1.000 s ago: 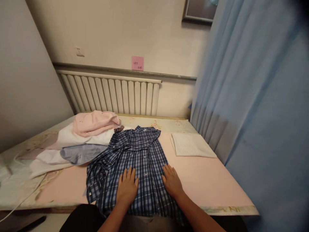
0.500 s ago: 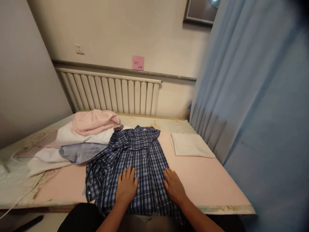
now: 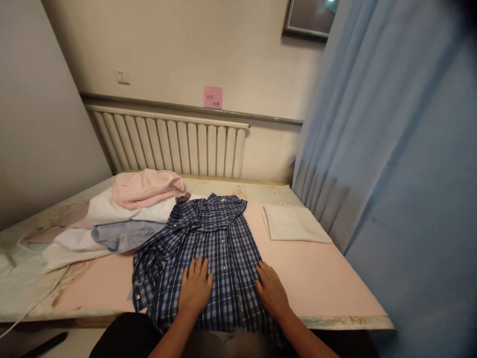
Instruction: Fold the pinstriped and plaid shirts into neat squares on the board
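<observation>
A blue plaid shirt (image 3: pixel 212 243) lies on the pink cloth (image 3: pixel 316 278) that covers part of the table, its collar pointing away from me and its hem hanging at the near edge. The sleeve on the left is bunched and folded along that side. My left hand (image 3: pixel 196 288) rests flat on the lower front of the shirt, fingers spread. On the shirt's right edge lies my right hand (image 3: pixel 271 291), palm down with its fingers stretched out. Neither hand grips the fabric.
To the left is a heap of clothes: a pink garment (image 3: pixel 147 188), white pieces and a light blue one (image 3: pixel 126 235). A folded striped cream cloth (image 3: pixel 294 223) lies at the right. Blue curtains (image 3: pixel 391 149) hang beside the table; a radiator (image 3: pixel 175 141) stands behind it.
My right hand has shifted slightly to the right along the shirt's edge. My left hand and the shirt stay nearly where they were.
</observation>
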`<action>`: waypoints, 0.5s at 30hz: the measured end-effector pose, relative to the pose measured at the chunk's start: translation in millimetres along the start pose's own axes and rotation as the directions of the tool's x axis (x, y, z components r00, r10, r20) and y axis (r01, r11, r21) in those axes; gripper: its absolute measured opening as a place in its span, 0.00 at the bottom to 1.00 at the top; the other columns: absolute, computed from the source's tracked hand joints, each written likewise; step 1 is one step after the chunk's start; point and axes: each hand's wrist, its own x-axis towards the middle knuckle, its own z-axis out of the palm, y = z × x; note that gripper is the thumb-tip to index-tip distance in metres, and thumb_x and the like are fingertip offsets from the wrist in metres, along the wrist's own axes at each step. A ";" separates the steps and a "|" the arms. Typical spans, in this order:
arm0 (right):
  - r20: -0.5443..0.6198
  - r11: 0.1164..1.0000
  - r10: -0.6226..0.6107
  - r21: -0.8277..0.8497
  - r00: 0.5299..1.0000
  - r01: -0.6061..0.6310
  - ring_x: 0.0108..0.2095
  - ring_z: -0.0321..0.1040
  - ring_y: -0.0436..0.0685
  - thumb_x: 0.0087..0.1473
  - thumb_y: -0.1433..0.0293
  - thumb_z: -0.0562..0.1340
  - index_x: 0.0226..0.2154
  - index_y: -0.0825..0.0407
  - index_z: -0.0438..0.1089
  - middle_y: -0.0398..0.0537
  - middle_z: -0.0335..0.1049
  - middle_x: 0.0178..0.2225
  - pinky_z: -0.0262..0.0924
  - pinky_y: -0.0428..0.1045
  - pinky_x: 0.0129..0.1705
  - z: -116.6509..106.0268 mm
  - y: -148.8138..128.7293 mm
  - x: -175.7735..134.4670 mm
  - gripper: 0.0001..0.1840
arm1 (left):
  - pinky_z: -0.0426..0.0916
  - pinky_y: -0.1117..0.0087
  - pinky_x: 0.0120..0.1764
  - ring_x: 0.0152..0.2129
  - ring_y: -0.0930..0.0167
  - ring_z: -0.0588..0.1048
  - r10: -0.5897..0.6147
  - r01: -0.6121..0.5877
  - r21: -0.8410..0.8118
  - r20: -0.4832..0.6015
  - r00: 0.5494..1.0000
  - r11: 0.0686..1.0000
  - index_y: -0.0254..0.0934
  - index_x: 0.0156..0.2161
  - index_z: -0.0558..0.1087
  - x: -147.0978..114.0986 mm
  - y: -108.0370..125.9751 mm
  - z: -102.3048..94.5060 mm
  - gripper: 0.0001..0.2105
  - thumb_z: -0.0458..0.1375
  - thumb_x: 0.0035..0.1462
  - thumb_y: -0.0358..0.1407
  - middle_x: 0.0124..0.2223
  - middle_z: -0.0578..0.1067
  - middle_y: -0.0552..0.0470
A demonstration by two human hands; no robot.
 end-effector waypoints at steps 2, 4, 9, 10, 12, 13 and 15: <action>-0.031 0.998 0.047 0.041 0.998 -0.046 0.61 0.57 0.61 0.58 0.72 0.52 0.55 0.55 0.65 0.55 0.61 0.60 0.52 0.60 0.62 0.2 0.9 -2.8 0.23 | 0.46 0.51 0.62 0.65 0.58 0.50 -0.004 0.004 -0.004 0.004 1.000 1.000 0.37 0.63 0.60 0.1 0.4 -0.9 0.27 0.42 0.62 0.43 0.67 0.57 0.46; -0.070 0.991 0.097 0.100 0.993 -0.090 0.59 0.59 0.61 0.56 0.72 0.52 0.55 0.53 0.65 0.55 0.62 0.59 0.55 0.60 0.60 -2.3 1.4 -4.5 0.24 | 0.46 0.52 0.62 0.65 0.57 0.51 -0.010 0.010 -0.009 0.013 1.000 1.000 0.36 0.64 0.60 0.3 0.7 -1.5 0.27 0.43 0.62 0.43 0.67 0.56 0.46; -0.017 0.914 0.318 0.273 0.948 -0.301 0.44 0.70 0.59 0.53 0.72 0.52 0.47 0.52 0.69 0.52 0.74 0.43 0.64 0.53 0.47 -18.1 3.1 1.4 0.19 | 0.45 0.51 0.62 0.65 0.57 0.51 -0.006 0.006 0.001 0.013 1.000 1.000 0.36 0.64 0.60 0.1 1.3 -1.9 0.27 0.42 0.62 0.43 0.67 0.56 0.46; 0.046 0.879 0.380 0.295 0.924 -0.376 0.39 0.71 0.58 0.53 0.71 0.53 0.45 0.52 0.69 0.50 0.75 0.37 0.64 0.51 0.43 -21.6 4.3 3.7 0.18 | 0.45 0.51 0.62 0.65 0.57 0.51 -0.002 0.002 0.004 0.010 1.000 1.000 0.36 0.64 0.60 -0.1 1.4 -2.1 0.27 0.42 0.62 0.43 0.67 0.56 0.46; 0.173 0.802 0.479 0.312 0.861 -0.509 0.32 0.71 0.56 0.51 0.71 0.54 0.40 0.51 0.70 0.45 0.73 0.28 0.62 0.49 0.36 -27.5 7.7 7.8 0.14 | 0.45 0.51 0.62 0.65 0.57 0.51 0.000 0.000 0.008 0.010 1.000 1.000 0.36 0.63 0.60 -0.4 1.6 -2.8 0.27 0.42 0.62 0.43 0.67 0.56 0.46; 0.219 0.771 0.509 0.313 0.832 -0.554 0.30 0.70 0.56 0.51 0.70 0.55 0.37 0.51 0.70 0.43 0.71 0.25 0.60 0.48 0.34 -29.7 9.6 9.3 0.11 | 0.46 0.51 0.62 0.65 0.57 0.51 -0.003 0.003 0.007 0.012 1.000 1.000 0.36 0.63 0.60 -0.5 1.8 -3.3 0.27 0.42 0.62 0.43 0.67 0.56 0.46; 0.275 0.734 0.534 0.318 0.799 -0.600 0.28 0.69 0.54 0.49 0.70 0.56 0.31 0.51 0.69 0.42 0.70 0.23 0.58 0.46 0.32 -32.7 13.5 10.6 0.06 | 0.46 0.51 0.62 0.65 0.57 0.51 -0.009 0.009 0.003 0.015 1.000 1.000 0.36 0.63 0.60 -0.6 2.1 -4.4 0.27 0.43 0.62 0.43 0.67 0.56 0.46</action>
